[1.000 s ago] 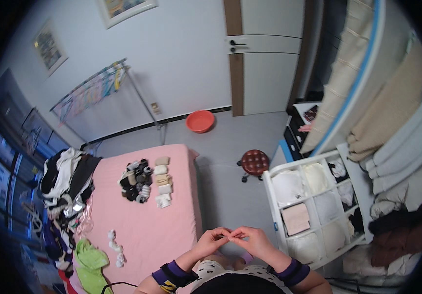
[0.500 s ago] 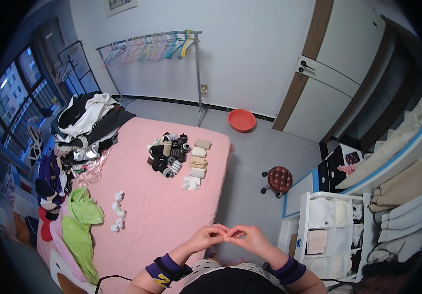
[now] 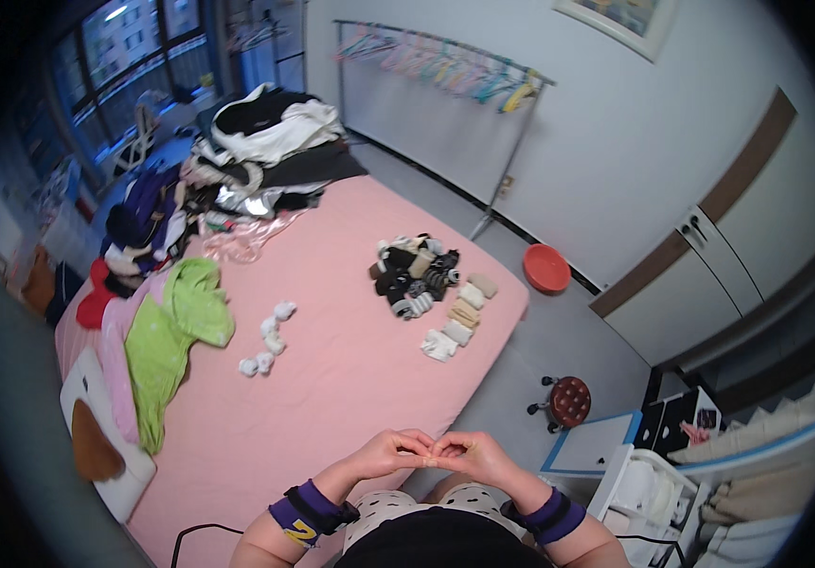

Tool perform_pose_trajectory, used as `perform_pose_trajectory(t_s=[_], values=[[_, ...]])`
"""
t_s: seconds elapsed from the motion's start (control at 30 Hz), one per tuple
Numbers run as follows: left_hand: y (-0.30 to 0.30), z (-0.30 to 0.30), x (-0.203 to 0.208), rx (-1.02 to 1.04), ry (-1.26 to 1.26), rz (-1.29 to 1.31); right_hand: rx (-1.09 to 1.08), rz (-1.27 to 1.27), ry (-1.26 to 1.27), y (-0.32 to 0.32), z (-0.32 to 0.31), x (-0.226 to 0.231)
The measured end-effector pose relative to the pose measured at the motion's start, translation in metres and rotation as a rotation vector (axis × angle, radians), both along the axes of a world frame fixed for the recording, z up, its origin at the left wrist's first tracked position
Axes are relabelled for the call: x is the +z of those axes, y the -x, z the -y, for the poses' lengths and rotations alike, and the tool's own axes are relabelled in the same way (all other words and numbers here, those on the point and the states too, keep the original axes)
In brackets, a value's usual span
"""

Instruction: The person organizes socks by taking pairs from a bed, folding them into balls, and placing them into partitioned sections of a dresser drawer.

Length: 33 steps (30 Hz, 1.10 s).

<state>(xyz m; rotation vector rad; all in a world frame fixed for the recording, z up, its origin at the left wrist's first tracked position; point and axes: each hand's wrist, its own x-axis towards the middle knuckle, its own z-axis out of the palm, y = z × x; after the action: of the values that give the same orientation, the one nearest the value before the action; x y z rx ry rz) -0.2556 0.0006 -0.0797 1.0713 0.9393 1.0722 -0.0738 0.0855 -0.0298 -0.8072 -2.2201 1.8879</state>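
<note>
My left hand and my right hand meet at the fingertips in front of my body, near the lower edge. The fingers of both are curled and pressed together, and no object shows in them. Beyond them lies a bed with a pink sheet. On it are a heap of dark and striped rolled socks, a row of folded beige and white socks, and several small white bundles farther left. Neither hand touches any of these.
Mixed clothes are piled at the bed's far left, with a green garment nearer. A hanger rack stands by the wall, and a red basin and a brown stool on the floor. At lower right is an open white drawer.
The view has swung left, so the bed and clothes appear farther right and the drawer is partly cut off. My hands stay joined at the fingertips; the socks look unmoved on the bed.
</note>
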Motion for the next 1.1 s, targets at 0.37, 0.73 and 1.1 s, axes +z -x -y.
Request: perform_pose_trajectory(t_s=[0.37, 0.73, 1.1], values=[[0.053, 0.068, -0.016, 0.362, 0.066, 0.038, 0.458, 0.031, 0.129, 0.103, -0.002, -0.027], [0.088, 0.054, -0.046, 0.685, 0.232, 0.075, 0.705, -0.059, 0.241, 0.182, -0.045, -0.080], [0.182, 0.020, -0.163, 1.243, 0.390, 0.133, 0.672, 0.096, 0.025, 0.299, -0.066, -0.204]])
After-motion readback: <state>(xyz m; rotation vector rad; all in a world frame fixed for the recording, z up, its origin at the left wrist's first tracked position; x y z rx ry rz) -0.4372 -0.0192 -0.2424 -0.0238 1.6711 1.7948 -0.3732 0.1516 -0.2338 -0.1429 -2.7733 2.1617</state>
